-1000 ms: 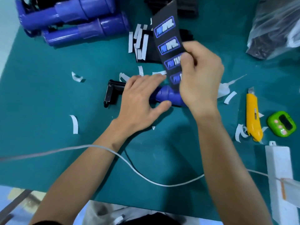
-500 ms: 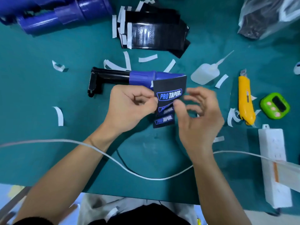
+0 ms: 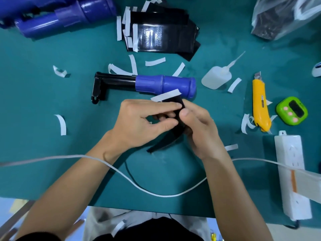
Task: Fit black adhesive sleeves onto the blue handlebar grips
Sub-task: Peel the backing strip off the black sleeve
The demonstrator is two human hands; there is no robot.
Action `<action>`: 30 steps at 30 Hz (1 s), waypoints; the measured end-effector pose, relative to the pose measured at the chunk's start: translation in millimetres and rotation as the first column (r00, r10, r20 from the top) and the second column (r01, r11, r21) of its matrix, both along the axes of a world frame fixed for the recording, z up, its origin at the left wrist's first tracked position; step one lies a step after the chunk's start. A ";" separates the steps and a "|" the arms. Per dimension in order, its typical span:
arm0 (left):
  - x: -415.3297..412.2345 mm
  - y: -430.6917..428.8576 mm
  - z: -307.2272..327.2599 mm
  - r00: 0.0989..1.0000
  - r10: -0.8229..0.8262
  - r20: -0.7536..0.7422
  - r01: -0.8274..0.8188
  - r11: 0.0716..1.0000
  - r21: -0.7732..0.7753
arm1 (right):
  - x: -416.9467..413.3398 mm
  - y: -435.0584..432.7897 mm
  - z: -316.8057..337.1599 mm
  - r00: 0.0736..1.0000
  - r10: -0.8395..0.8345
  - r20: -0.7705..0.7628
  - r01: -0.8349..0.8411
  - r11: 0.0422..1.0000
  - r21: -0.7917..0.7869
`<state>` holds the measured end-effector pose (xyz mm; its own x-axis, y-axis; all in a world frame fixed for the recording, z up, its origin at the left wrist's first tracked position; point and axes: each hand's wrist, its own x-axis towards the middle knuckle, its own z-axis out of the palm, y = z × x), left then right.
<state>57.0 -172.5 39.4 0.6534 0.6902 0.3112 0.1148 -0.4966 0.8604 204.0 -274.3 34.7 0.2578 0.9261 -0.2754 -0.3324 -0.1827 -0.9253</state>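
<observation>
Peeling stage, by the look of it: left hand (image 3: pixel 139 124) and right hand (image 3: pixel 199 129) both pinch one black sleeve (image 3: pixel 166 141), fingers clamped on it, with a white backing strip (image 3: pixel 165 95) lifting off its top edge. The blue grip (image 3: pixel 165 84) on its black bar (image 3: pixel 118 80) lies just beyond the hands, bare. So this one's barely started: backing off, then wrap and press. A stack of sleeves (image 3: pixel 161 37) waits further beyond the grip, and other blue grips (image 3: pixel 66 20) sit off to its far left. Can't tell if those are done.
</observation>
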 end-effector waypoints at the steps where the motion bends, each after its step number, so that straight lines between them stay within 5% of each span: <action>1: -0.1 0.2 -1.8 1.000 0.022 0.007 -0.023 0.996 0.089 | 1.3 1.1 -0.6 0.999 0.013 -0.038 -0.014 0.999 -0.030; 4: 2.2 0.0 -9.2 0.982 0.182 0.049 -0.187 0.922 0.340 | 2.6 3.3 -1.4 0.996 0.015 -0.085 -0.026 0.992 -0.124; 6: 3.5 3.7 -10.9 0.957 0.288 0.027 -0.278 0.892 0.357 | 2.2 2.7 -1.1 0.998 0.040 -0.050 -0.047 0.987 -0.152; 10: 3.2 15.0 -7.5 0.963 0.240 -0.121 -0.262 0.941 -0.214 | 1.2 5.0 -3.9 0.999 -0.032 -0.002 0.031 0.981 -0.191; 12: 3.1 19.6 -7.6 0.981 0.155 -0.116 -0.187 0.911 -0.366 | -0.1 7.3 -7.8 0.996 -0.084 0.005 0.083 0.982 -0.168; 16: 1.9 22.0 -5.9 0.994 0.067 -0.089 -0.099 0.890 -0.445 | -1.0 9.5 -13.6 0.990 -0.136 0.042 0.141 0.980 -0.139; 22: -2.7 29.9 -6.3 0.995 0.054 -0.087 -0.082 0.927 -0.366 | 4.3 10.8 -14.7 0.974 -0.191 0.122 0.206 0.970 -0.130; 27: 1.1 28.6 -7.9 0.995 0.039 -0.093 -0.080 0.862 -0.501 | 4.8 11.5 -11.9 0.973 -0.176 0.148 0.197 0.970 -0.141; 30: 1.5 31.7 -10.1 0.998 0.026 -0.062 -0.057 0.804 -0.591 | 2.4 10.4 -10.8 0.925 -0.187 0.332 0.252 0.953 -0.166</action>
<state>58.6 -140.8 29.3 0.6231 0.7566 -0.1983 0.1727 0.1143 0.9783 206.5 -263.9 24.0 0.5507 0.7691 -0.3244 -0.0896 -0.3319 -0.9391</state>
